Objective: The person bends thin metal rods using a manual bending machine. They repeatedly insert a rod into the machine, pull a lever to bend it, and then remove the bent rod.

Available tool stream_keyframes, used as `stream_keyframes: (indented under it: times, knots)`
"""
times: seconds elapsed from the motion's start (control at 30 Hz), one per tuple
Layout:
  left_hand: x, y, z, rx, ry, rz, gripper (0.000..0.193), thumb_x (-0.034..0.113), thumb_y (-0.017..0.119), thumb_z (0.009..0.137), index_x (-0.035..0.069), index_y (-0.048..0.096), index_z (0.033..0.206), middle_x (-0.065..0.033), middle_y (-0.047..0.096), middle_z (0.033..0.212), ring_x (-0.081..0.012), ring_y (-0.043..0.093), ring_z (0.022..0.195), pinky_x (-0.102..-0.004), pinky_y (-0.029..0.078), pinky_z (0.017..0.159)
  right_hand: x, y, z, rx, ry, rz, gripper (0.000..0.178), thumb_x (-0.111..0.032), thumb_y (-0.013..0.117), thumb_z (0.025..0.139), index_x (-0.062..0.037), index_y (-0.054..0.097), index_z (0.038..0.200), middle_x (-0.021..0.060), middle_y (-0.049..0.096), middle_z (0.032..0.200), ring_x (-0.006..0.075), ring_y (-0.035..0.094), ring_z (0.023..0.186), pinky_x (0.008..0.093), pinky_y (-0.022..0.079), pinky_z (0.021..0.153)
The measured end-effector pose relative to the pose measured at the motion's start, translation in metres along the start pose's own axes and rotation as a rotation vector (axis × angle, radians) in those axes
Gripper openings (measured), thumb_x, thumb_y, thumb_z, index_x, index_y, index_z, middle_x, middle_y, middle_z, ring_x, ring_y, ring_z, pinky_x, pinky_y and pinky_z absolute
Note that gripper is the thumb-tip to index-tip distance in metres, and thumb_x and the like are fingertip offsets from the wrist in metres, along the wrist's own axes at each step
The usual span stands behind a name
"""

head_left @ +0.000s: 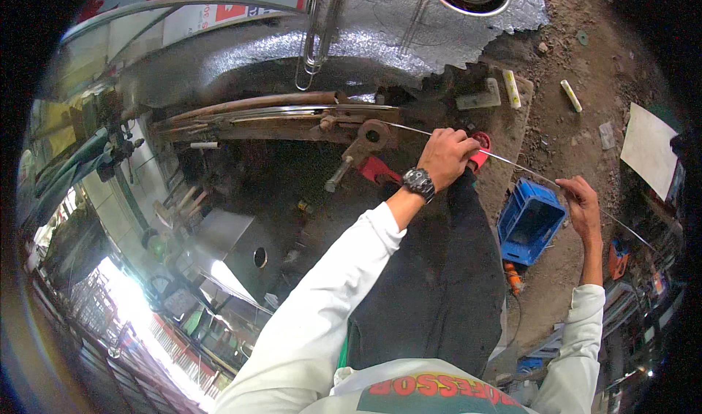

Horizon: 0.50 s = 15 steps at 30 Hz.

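Note:
A long thin metal rod [518, 165] slants from the metal bench at the left across to the far right. My left hand [447, 154], with a dark watch on the wrist, is closed around the rod near its left part. Farther along, my right hand [583, 203] pinches the same rod between thumb and fingers. The rod's left end meets a rusty bench [263, 125], beside a metal ring fitting [373, 135] with a thick bolt. How the rod is held there is too small to tell.
A blue plastic crate [530, 228] stands on the dirt floor between my arms. More rods [292, 111] lie along the bench. Bent wire hooks [311, 63] hang near a crumpled silver sheet [248, 52]. A white board [648, 149] lies at right. Red shoes [480, 149] show below my hands.

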<state>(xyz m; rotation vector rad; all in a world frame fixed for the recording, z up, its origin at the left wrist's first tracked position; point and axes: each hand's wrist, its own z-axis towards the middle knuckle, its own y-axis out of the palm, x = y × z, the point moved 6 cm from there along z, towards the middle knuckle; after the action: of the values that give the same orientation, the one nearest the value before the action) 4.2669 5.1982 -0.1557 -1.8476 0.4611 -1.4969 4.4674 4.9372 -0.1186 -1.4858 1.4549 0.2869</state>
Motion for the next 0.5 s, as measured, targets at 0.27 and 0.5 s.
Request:
stream_keyframes:
  times: [0.27,0.5]
  knots:
    - [-0.006,0.036,0.009,-0.022,-0.118,0.053,0.009,0.018,0.069,0.089,0.014,0.072,0.096,-0.0063,0.063,0.090,-0.0301,0.060,0.087,-0.0435,0.047,0.080,0.045,0.003,0.015,-0.059,0.049,0.033,0.033,0.011,0.055,0.082,0.0001,0.071,0.108,0.0088,0.057,0.086,0.0203,0.059,0.083,0.0285,0.046,0.079]
    - [-0.020,-0.035,-0.021,0.215,-0.303,0.249,0.034,0.024,0.077,0.080,0.010,0.072,0.110,-0.0147,0.065,0.120,-0.0363,0.058,0.112,-0.0494,0.044,0.098,0.065,0.019,0.009,-0.087,0.092,0.083,0.028,0.008,0.058,0.083,0.0010,0.072,0.106,0.0080,0.063,0.090,0.0180,0.062,0.089,0.0298,0.049,0.084]
